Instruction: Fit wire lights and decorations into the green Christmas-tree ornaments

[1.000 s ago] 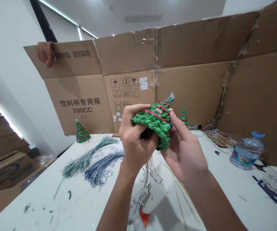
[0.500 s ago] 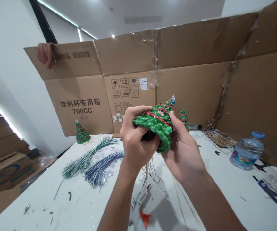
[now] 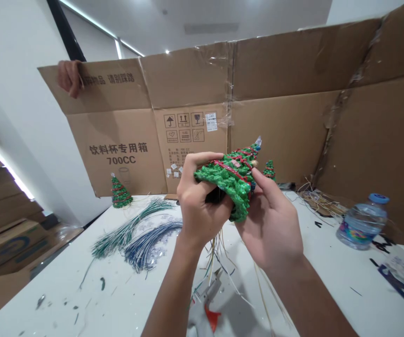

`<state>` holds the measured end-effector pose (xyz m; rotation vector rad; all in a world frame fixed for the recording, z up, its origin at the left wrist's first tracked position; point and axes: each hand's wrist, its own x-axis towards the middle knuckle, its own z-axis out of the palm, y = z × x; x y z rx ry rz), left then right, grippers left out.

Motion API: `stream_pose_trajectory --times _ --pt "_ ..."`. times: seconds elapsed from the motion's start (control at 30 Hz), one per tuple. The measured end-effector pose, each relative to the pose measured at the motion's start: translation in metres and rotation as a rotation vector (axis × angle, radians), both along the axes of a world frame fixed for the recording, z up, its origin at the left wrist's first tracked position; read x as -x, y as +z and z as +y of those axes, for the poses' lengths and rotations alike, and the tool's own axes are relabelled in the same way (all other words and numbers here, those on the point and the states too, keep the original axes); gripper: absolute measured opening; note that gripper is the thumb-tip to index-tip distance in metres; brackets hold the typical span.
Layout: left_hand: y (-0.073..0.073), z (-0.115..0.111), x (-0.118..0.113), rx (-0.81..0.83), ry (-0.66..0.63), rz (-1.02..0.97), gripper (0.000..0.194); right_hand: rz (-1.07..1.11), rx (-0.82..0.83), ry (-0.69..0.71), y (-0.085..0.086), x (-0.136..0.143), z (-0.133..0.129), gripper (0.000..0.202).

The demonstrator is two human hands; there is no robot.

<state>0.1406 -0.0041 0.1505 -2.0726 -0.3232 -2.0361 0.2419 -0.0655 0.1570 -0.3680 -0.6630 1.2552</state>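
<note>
A small green Christmas tree (image 3: 232,174) with red garland and a clear tip lies tilted in the air, its tip to the upper right. My left hand (image 3: 202,201) is closed around its wide base, with the thumb at the dark hollow underside. At the tree's right side, my right hand (image 3: 274,217) has its fingers bent against the branches, the thumb beside a gold bead (image 3: 254,164). Some of its fingers are hidden behind the tree. Below the hands, a tool with a red part (image 3: 212,319) lies on the white table (image 3: 100,299).
Green wires (image 3: 132,229) and blue wires (image 3: 149,245) lie bundled at left. Two more trees stand behind, one at left (image 3: 120,193) and one at right (image 3: 269,169). A water bottle (image 3: 362,222) stands right. Another person's hand (image 3: 70,78) grips the cardboard wall (image 3: 279,61).
My right thumb has shifted slightly down, and the gold bead now shows above it. The tree stays held in nearly the same place. The view has moved a little.
</note>
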Motion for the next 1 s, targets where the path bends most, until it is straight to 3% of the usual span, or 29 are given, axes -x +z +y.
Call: stream_pose_trajectory --times 0.4,1.0 --pt "0.0015 -0.0023 -0.0014 -0.026 0.017 -0.004 0.015 0.062 -0.016 -0.106 -0.0006 0.0047 0.0009 0.039" --pt "-0.0011 -0.0016 0.0009 0.009 0.045 0.034 0.016 0.026 -0.009 -0.170 -0.0094 0.0095 0.0070 0.032"
